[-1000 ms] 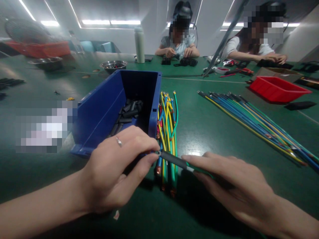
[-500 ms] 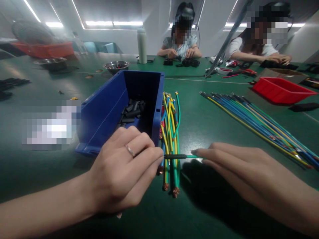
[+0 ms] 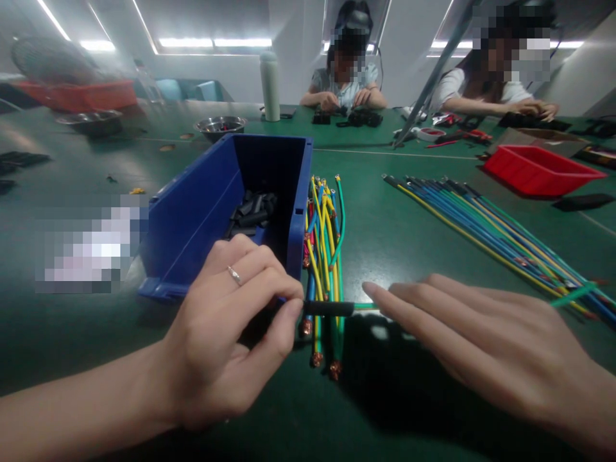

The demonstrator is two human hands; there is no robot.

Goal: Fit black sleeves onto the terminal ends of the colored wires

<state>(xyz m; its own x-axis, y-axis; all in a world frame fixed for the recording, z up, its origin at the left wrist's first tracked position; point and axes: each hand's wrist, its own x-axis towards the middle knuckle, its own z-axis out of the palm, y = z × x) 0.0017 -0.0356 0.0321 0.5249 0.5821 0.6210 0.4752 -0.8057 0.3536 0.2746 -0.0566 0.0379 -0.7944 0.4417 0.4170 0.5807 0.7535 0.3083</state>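
My left hand [image 3: 235, 333], with a ring on one finger, pinches the left end of a black sleeve [image 3: 329, 308], which looks like heat-shrink tubing. Out of the sleeve's right end runs a green wire [image 3: 364, 306], passing under the fingers of my right hand [image 3: 486, 340]. That hand grips it with long, straight fingers; its thumb is hidden. Wire and sleeve lie level above a bundle of yellow, green, blue and red wires [image 3: 328, 256] with bare copper ends. Just behind my left hand stands a blue bin [image 3: 192, 212] with black tube pieces [image 3: 255, 210] inside.
A row of sleeved wires [image 3: 476, 231] lies to the right, near a red tray [image 3: 539, 170]. Farther back are metal bowls [image 3: 220, 128], a pale bottle [image 3: 270, 90] and a slanted pole [image 3: 430, 80]. Two people work across the green table [image 3: 375, 231].
My right hand has shifted left along the green wire with its fingers more spread, and the wire's tail now shows beyond it. My left thumb and fingers have re-formed their pinch at the sleeve's end.
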